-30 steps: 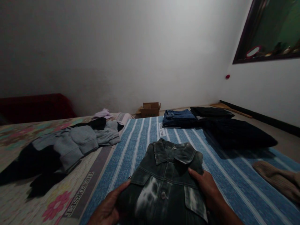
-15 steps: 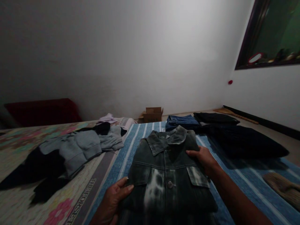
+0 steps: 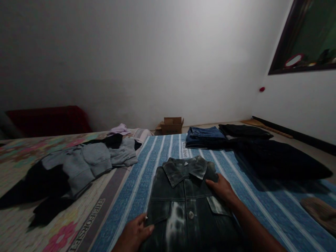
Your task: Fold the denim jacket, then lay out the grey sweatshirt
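A folded dark grey-green denim jacket [image 3: 185, 206] with pale bleached patches, a collar and a metal button lies in front of me, collar pointing away. My left hand [image 3: 135, 231] grips its lower left edge, thumb on top and fingers mostly hidden beneath. At the upper right side, below the shoulder, my right hand [image 3: 222, 189] holds the jacket the same way, thumb resting on the cloth. The lower end of the jacket runs out of view. Under it is a blue striped sheet [image 3: 131, 196].
Folded blue jeans [image 3: 206, 136] and folded black clothes [image 3: 244, 131] sit at the far right, with a dark folded pile [image 3: 280, 161] nearer. Left lies a loose grey and black garment [image 3: 86, 161] on the flowered sheet [image 3: 15, 224]. A brown knitted item [image 3: 319, 211] is at the right edge. Behind stands a cardboard box [image 3: 172, 126].
The jacket has come down and closer to me with both hands still on it. More of the striped sheet shows behind its collar.
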{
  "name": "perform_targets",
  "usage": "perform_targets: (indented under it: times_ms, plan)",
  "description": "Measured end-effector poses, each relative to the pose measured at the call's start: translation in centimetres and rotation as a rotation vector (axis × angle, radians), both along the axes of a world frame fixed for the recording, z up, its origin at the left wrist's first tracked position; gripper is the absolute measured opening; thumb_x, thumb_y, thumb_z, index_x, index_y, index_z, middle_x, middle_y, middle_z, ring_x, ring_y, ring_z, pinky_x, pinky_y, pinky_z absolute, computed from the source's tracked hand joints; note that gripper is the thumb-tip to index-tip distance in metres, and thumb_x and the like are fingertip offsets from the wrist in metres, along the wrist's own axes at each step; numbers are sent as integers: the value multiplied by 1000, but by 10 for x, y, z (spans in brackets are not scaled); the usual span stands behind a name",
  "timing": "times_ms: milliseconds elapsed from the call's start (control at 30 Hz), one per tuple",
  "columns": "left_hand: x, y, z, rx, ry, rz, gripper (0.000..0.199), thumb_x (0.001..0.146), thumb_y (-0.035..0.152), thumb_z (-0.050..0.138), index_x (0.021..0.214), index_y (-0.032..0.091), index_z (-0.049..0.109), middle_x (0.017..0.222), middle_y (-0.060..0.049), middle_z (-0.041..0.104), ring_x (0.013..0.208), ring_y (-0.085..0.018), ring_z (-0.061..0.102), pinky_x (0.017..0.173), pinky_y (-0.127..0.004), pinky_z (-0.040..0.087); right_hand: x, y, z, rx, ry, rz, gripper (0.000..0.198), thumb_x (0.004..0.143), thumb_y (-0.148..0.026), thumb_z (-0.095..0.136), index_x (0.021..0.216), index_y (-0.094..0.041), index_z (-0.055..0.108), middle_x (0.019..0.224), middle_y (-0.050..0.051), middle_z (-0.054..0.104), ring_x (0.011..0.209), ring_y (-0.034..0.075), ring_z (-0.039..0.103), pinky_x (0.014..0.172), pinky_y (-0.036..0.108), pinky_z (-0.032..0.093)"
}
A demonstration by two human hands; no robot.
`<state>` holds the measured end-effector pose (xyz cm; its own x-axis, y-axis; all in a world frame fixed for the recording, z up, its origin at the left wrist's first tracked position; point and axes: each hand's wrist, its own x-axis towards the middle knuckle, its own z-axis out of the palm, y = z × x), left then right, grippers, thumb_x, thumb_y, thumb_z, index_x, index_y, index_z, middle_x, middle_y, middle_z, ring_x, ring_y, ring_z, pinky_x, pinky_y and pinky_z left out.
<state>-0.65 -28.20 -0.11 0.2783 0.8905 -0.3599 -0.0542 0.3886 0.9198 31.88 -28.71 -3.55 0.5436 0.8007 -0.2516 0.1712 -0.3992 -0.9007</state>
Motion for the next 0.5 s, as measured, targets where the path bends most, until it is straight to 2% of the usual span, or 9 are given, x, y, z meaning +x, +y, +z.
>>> perform_targets:
  times_ms: [100,200,267,333,400,433,500]
  plan:
    - [-5,2,-10,44,-1,81,46,49,26,84,91,14,69,91,-15,73,92,-37,66,78,-42,53,0,1,4,-45,-190,-2,58,70,-45,66,120,-18,55,112,13,65,107,29,58,84,35,43]
    - [-16,6,-15,101,105,110,47,49,23,82,94,17,69,101,-14,71,111,-39,57,91,-44,48,2,5,10,-109,-309,16,44,76,-50,58,105,-17,63,107,16,66,104,31,59,82,37,42]
    - [-19,8,-9,234,271,107,47,50,24,82,94,21,69,110,-11,68,122,-38,48,101,-45,40,6,12,16,-150,-366,16,40,79,-53,53,92,-17,66,102,18,66,101,33,60,80,39,42]
    - [-11,9,4,437,454,87,45,54,27,80,97,26,68,119,-8,64,128,-36,41,110,-45,28,10,21,23,-179,-404,6,41,79,-55,51,82,-16,66,99,19,66,99,35,60,77,40,42]
    - [10,9,21,643,589,-16,42,62,30,75,103,25,67,126,-8,60,129,-34,41,114,-44,20,14,30,29,-194,-416,-5,41,78,-56,52,75,-17,66,95,19,67,97,35,61,75,39,42]
    - [24,9,29,747,629,-117,40,68,30,71,107,23,67,129,-10,57,128,-33,41,114,-44,21,15,34,30,-196,-413,-10,40,77,-55,54,71,-17,66,93,18,67,96,35,61,74,38,42]
    - [57,9,40,966,680,-416,38,79,27,59,117,21,62,135,-10,53,130,-29,41,112,-43,24,18,40,31,-191,-388,-16,37,76,-52,58,64,-17,64,86,17,68,92,33,62,70,36,43]
